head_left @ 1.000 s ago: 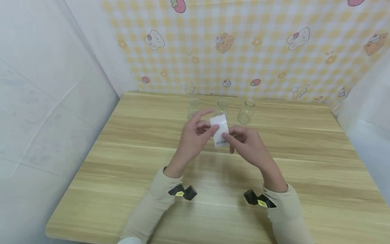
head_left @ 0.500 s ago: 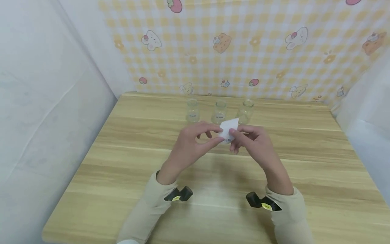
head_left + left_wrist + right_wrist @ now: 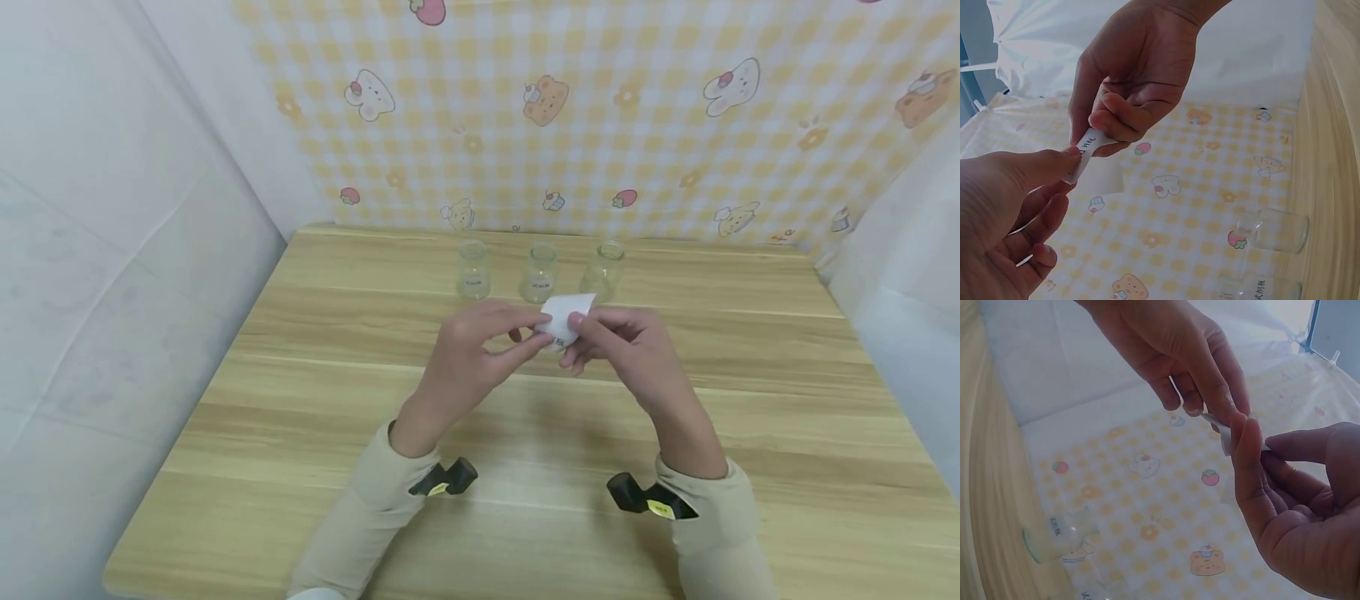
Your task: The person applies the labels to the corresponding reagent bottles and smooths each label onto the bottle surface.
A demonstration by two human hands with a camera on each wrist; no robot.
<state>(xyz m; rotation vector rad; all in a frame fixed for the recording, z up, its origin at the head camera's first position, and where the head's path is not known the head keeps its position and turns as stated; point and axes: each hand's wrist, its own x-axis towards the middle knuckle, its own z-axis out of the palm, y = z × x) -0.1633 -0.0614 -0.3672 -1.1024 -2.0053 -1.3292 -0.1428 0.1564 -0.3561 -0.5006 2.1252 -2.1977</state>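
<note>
Both hands meet above the middle of the wooden table (image 3: 750,400) and pinch one small white paper slip (image 3: 564,321) with dark print between them. My left hand (image 3: 536,332) holds its left end between thumb and forefinger. My right hand (image 3: 579,327) grips the right end with curled fingers. In the left wrist view the paper slip (image 3: 1088,153) runs from the right hand (image 3: 1100,128) down to my left hand (image 3: 1066,164). The right wrist view shows the slip (image 3: 1225,434) bent between the fingertips. Most of the slip is hidden by fingers.
Three small clear glass jars (image 3: 473,271) (image 3: 538,275) (image 3: 603,268) stand in a row behind the hands, near the checked back wall (image 3: 600,125); two carry printed labels. White cloth walls close in both sides. Black wrist cameras (image 3: 446,479) sit on both sleeves.
The slip stood flat and upright between the hands a second ago; now it is tilted and bent, mostly covered by fingers. The hands have drawn closer and shifted slightly right.
</note>
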